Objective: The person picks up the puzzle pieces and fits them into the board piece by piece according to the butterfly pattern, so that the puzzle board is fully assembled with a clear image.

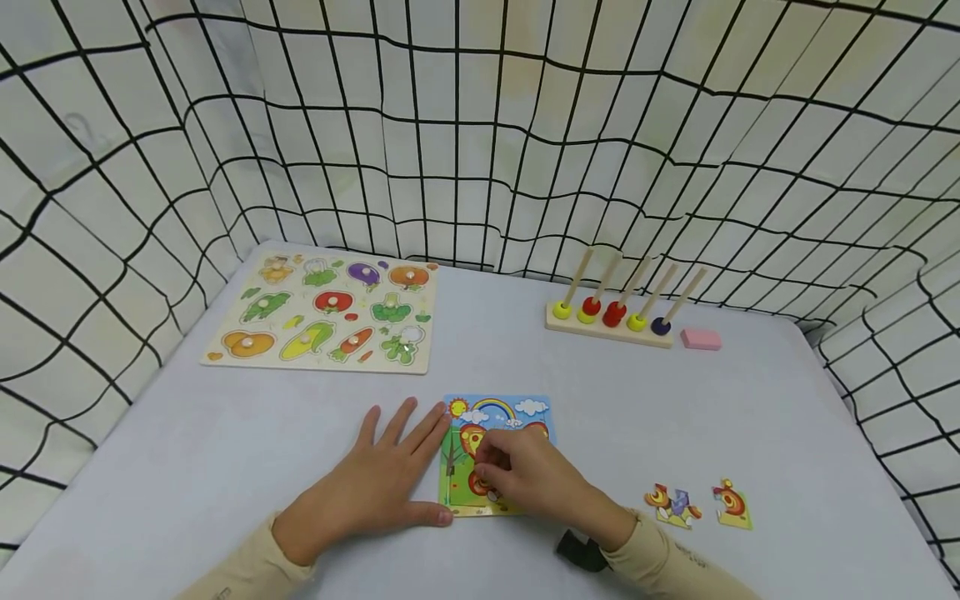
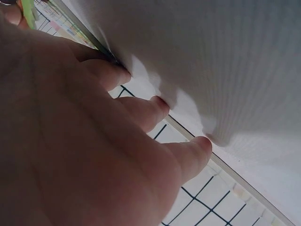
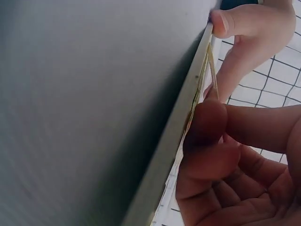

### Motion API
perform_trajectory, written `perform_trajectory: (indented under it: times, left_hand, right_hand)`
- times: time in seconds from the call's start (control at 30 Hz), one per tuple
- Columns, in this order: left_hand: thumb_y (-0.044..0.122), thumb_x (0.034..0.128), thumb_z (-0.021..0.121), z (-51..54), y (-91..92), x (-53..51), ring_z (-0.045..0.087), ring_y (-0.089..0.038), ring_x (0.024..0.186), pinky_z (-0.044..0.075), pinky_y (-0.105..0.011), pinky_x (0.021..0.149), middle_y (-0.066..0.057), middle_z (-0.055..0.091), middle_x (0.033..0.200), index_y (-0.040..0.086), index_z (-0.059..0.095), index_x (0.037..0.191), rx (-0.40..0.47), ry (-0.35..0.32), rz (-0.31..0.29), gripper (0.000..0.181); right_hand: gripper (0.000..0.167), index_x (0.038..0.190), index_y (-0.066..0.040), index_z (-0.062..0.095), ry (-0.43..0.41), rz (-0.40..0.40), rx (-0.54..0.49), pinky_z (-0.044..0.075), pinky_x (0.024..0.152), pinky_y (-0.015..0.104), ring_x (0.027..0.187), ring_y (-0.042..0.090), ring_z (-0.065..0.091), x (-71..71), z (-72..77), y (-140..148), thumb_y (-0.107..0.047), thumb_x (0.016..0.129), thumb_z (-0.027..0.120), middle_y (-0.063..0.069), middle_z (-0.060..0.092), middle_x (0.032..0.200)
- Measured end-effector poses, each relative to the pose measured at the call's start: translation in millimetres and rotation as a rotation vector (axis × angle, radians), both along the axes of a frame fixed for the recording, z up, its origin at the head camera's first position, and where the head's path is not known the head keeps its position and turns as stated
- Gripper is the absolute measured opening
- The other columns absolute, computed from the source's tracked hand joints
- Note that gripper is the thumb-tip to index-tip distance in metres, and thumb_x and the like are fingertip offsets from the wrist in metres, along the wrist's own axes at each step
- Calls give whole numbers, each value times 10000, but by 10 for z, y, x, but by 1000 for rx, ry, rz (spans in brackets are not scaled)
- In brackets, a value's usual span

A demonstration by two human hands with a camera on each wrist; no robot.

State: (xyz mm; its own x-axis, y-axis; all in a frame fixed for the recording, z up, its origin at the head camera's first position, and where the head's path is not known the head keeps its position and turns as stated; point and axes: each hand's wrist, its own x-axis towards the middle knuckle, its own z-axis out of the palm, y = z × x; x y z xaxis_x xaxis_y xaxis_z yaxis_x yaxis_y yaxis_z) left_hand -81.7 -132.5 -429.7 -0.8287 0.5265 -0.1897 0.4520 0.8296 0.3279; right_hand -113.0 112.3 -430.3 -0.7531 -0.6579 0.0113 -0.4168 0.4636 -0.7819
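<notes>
A picture puzzle board [image 1: 517, 402] with a sun, a rainbow and clouds lies flat at the front middle of the table. Fingers spread, my left hand [image 1: 382, 483] rests along its left side, with fingertips and thumb touching the edge. Over the middle of the board, my right hand [image 1: 536, 471] pinches a thin puzzle piece [image 3: 213, 70] between thumb and forefinger. That piece stands tilted against the board's face in the right wrist view. My right hand hides much of the picture. Two loose puzzle pieces, a left one [image 1: 673, 506] and a right one [image 1: 732, 505], lie to the right.
At the back left lies a vegetable peg puzzle [image 1: 225, 342]. A wooden peg stacker [image 1: 607, 331] with coloured beads stands at the back right, beside a pink block [image 1: 701, 339]. A black object [image 1: 581, 552] sits by my right wrist. Black netting [image 1: 495, 125] surrounds the table.
</notes>
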Motion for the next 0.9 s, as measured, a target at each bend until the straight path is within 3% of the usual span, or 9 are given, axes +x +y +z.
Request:
perform_trajectory:
  times: [0.43, 0.9]
  left_hand:
    - [736, 885, 725, -11, -12, -2, 131, -488, 1600, 110, -811, 1170, -108, 222, 1771, 56, 272, 1698, 7, 16, -4, 1153]
    - [770, 895, 680, -1, -19, 11, 159, -498, 1591, 142, -823, 1152, -116, 226, 1768, 42, 269, 1696, 19, 39, -23, 1158]
  right_hand:
    - [180, 867, -128, 679, -1, 38, 149, 451, 556, 202, 615, 6, 516, -77, 11, -76, -11, 995, 728, -128, 577, 682]
    - [240, 808, -138, 628, 24, 76, 201, 365, 535, 205, 603, 23, 476, -150, 29, -139, -11, 971, 752, -97, 522, 637]
